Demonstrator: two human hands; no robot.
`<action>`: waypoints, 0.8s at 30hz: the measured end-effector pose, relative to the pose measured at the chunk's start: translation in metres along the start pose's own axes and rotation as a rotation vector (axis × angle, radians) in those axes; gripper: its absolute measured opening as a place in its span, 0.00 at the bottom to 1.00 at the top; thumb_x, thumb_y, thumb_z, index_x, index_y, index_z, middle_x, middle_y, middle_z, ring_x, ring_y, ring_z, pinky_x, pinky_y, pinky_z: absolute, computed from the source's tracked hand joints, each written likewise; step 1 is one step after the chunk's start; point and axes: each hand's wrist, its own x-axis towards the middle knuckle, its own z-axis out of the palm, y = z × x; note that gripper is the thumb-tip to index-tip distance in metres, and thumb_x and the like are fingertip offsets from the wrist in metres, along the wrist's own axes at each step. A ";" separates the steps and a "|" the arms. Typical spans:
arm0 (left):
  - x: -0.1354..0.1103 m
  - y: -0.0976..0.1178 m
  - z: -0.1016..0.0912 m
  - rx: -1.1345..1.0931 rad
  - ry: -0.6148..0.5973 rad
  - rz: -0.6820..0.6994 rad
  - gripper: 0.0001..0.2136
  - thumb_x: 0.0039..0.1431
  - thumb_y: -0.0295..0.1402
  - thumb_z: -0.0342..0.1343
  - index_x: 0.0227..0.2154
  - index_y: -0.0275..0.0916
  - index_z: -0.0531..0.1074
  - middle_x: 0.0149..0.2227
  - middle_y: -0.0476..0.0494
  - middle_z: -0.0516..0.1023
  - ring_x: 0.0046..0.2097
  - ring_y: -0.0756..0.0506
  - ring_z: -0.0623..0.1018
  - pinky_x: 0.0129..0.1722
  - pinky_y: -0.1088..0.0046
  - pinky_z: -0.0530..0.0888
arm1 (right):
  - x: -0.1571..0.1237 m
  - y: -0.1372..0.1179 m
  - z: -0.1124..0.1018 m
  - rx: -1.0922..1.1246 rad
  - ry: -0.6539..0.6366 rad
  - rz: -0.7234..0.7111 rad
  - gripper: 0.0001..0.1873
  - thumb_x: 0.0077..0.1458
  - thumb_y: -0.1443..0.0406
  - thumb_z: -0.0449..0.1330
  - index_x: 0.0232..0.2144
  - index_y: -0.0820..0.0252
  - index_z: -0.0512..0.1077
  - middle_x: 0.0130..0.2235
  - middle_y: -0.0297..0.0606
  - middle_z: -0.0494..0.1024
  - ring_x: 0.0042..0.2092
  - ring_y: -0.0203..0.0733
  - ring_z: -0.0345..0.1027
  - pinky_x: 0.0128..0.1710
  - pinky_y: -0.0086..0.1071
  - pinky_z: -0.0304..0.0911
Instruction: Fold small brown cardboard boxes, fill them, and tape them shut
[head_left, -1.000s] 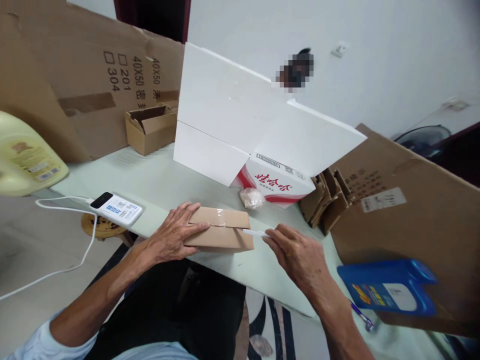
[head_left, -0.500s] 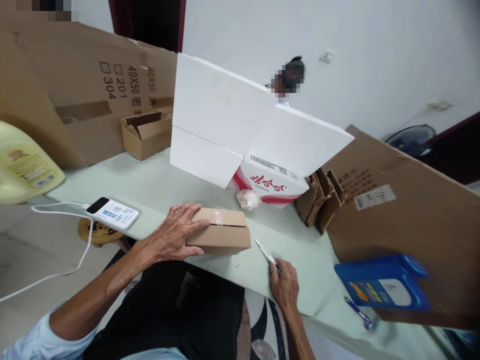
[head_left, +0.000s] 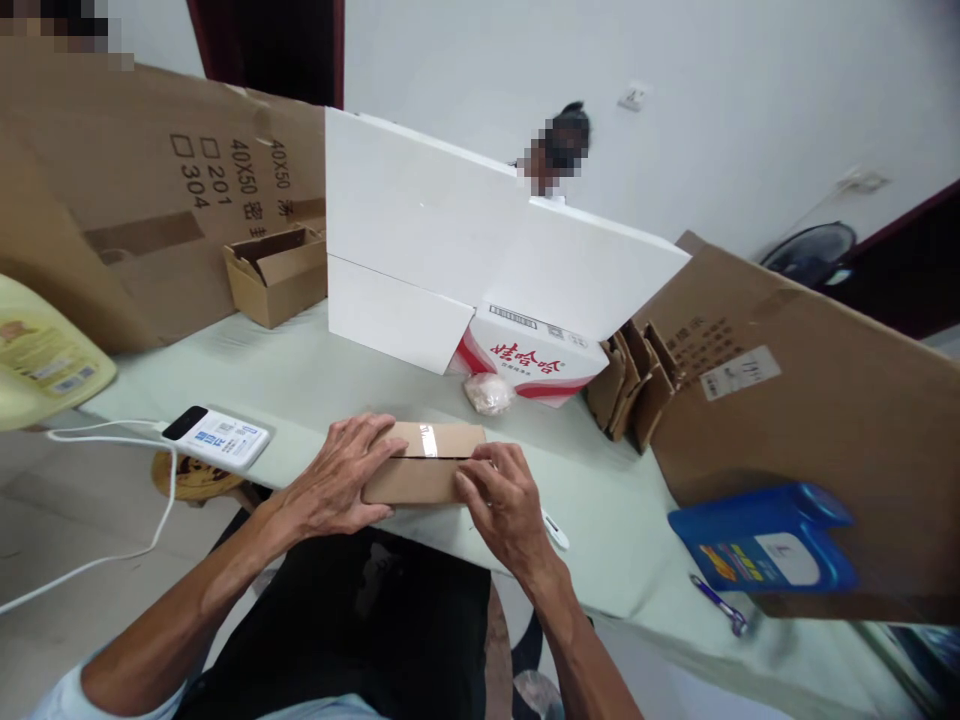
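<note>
Left hand [head_left: 345, 480] and right hand [head_left: 506, 500] are set apart, one at each end of a small carton [head_left: 412, 482]. The left is clamped across its end, fingers over the far part of the top and thumb low on the near side. The right curls over the other end, thumb and fingertips bunched at the seam along the top; they hide the edge beneath them, so I cannot tell whether they pinch the flap or only press on it.

The small carton lies on the pale green cloth [head_left: 600, 560], close to the table edge nearest the person's lap. A strip of clear tape [head_left: 428, 440] sits on its far flap, reaching to the dark line of the seam.

As I judge it, the step in hand is fingertip work at the right end of that seam. Any pull there calls for a steady left hand, since a light carton could slide or tip towards the lap. It also calls for a fingertip well under the flap's edge and a gentle lift, or the card may tear.

A white tool [head_left: 556, 531] shows just beside the right hand, partly covered by it; if sharp, it deserves care. Beyond the carton, a wrapped lump [head_left: 490, 393] rests near a red-and-white box [head_left: 534, 362].
</note>
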 end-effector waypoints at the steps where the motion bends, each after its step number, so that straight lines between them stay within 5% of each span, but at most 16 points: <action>1: -0.001 0.001 0.001 -0.002 0.005 0.004 0.37 0.51 0.35 0.72 0.64 0.46 0.66 0.71 0.29 0.64 0.70 0.25 0.65 0.66 0.42 0.64 | 0.004 -0.003 0.002 -0.031 -0.056 -0.004 0.07 0.73 0.66 0.61 0.39 0.55 0.78 0.44 0.42 0.78 0.47 0.49 0.67 0.49 0.44 0.66; 6: -0.004 0.001 0.004 0.002 0.030 0.037 0.37 0.50 0.32 0.72 0.64 0.45 0.66 0.70 0.28 0.64 0.70 0.26 0.66 0.66 0.42 0.65 | 0.008 -0.007 0.010 -0.129 -0.188 0.022 0.05 0.71 0.62 0.64 0.39 0.55 0.77 0.47 0.42 0.78 0.49 0.51 0.67 0.49 0.44 0.62; 24: -0.001 -0.001 -0.001 0.030 -0.030 0.039 0.37 0.54 0.33 0.74 0.66 0.49 0.70 0.70 0.29 0.61 0.70 0.24 0.65 0.66 0.38 0.65 | -0.002 -0.024 0.022 -0.066 -0.181 0.005 0.14 0.72 0.63 0.62 0.56 0.53 0.78 0.46 0.42 0.77 0.49 0.51 0.68 0.53 0.46 0.62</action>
